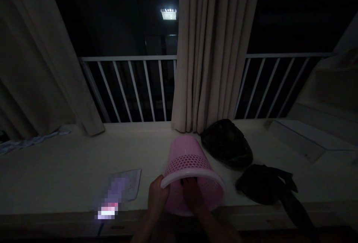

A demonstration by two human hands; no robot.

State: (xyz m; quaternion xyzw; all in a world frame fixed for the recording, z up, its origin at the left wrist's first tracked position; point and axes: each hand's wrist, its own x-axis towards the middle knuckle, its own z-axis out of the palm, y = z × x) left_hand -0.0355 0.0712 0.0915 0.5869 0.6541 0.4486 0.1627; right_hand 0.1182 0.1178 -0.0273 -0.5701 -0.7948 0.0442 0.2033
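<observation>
A pink plastic wastebasket (pixel 186 146) with a band of round holes lies tipped on its side on the pale ledge, its mouth facing me. My left hand (pixel 157 194) grips the left side of its rim, fingers closed over the edge. Reaching through the mouth, my right hand (pixel 192 194) is inside the basket. Something dark shows by its fingertips, but the shade hides the fingers and whatever they may touch. Just right of the basket sit a bulging black plastic bag (pixel 226 144) and a second, knotted black bag (pixel 258 184).
A pale ledge (pixel 69 164) runs across under the windows. On its left part lies a sheet or booklet (pixel 134 185) beside a glowing, blurred-out object (pixel 109 211). Beige curtains (pixel 215 49) hang before a white railing (pixel 128 58). A pale box-like piece (pixel 302 138) stands right.
</observation>
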